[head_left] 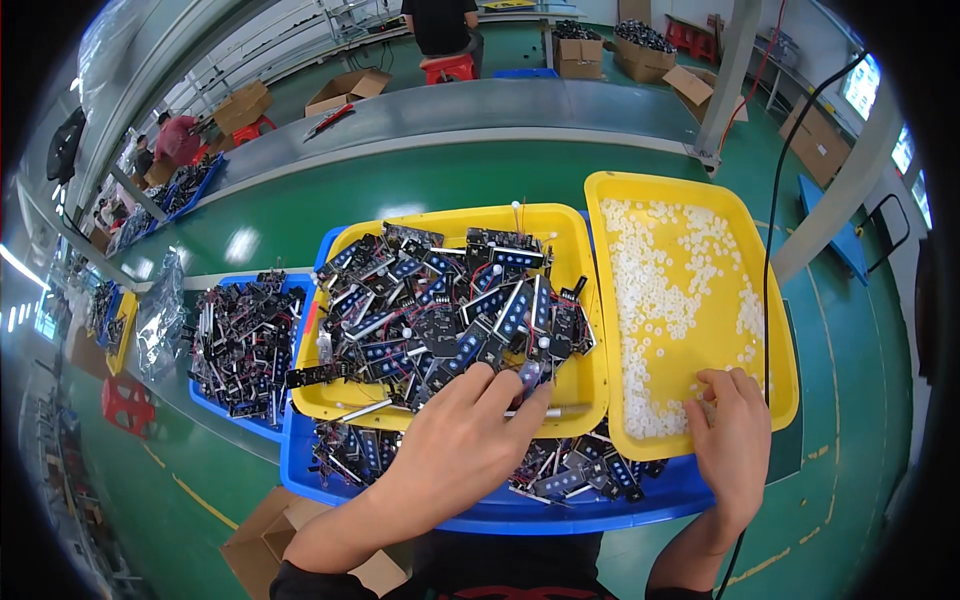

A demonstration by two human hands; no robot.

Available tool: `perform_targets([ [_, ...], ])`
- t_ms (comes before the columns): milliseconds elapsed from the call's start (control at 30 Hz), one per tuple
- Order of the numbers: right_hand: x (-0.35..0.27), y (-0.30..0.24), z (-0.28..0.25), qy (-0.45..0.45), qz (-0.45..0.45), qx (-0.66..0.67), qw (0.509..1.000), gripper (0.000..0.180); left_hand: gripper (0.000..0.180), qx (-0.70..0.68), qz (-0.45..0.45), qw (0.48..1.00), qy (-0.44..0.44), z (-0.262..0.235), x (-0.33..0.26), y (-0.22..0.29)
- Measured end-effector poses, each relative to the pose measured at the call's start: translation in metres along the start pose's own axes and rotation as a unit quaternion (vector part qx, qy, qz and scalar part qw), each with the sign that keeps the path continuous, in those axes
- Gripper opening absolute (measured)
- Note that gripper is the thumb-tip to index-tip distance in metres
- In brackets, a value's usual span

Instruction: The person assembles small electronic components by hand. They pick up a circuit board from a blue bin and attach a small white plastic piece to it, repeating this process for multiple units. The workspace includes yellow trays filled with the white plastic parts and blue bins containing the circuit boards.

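Note:
My left hand (470, 440) reaches over a yellow tray (448, 222) heaped with small black circuit boards (435, 325) that carry thin wires and metal strips. Its fingers are curled, with the thumb and fingertips closed on a circuit board (530, 374) at the tray's near right side. At the near end of a second yellow tray (690, 182), my right hand (735, 440) has its thumb and fingers bent together. Small white plastic rings (655, 300) are scattered in that tray. Whatever lies between the right fingertips is too small to make out.
Below the yellow trays sits a blue bin (600, 515) with more boards; another blue bin (245, 345) of boards stands left. A black cable (770, 250) hangs across the right tray. Beyond run a grey conveyor (480, 108) and cardboard boxes (345, 88). A person (440, 25) sits at the back.

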State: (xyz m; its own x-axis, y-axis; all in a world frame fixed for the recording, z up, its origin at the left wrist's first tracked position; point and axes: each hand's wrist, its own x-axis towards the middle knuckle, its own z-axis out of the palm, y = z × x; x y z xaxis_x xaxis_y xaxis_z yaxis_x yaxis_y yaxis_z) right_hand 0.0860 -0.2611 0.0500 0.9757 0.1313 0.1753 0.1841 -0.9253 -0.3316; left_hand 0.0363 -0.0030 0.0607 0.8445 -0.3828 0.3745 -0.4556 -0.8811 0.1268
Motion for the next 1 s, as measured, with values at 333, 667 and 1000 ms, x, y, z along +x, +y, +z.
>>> perform_targets([
  [333, 0.000, 0.012, 0.008, 0.018, -0.056, -0.018, 0.998, 0.019, 0.037, 0.027, 0.007, 0.995, 0.100, -0.011, -0.008, 0.017],
  [667, 0.001, 0.004, 0.011, -0.021, -0.101, 0.036, 0.994, 0.020, 0.025, -0.097, -0.112, 0.988, -0.046, 0.015, -0.112, 0.003],
  [1000, 0.007, 0.016, 0.017, -0.050, -0.154, 0.076, 0.984, 0.027, 0.034, -0.048, -0.160, 0.981, -0.102, 0.012, -0.113, -0.004],
])
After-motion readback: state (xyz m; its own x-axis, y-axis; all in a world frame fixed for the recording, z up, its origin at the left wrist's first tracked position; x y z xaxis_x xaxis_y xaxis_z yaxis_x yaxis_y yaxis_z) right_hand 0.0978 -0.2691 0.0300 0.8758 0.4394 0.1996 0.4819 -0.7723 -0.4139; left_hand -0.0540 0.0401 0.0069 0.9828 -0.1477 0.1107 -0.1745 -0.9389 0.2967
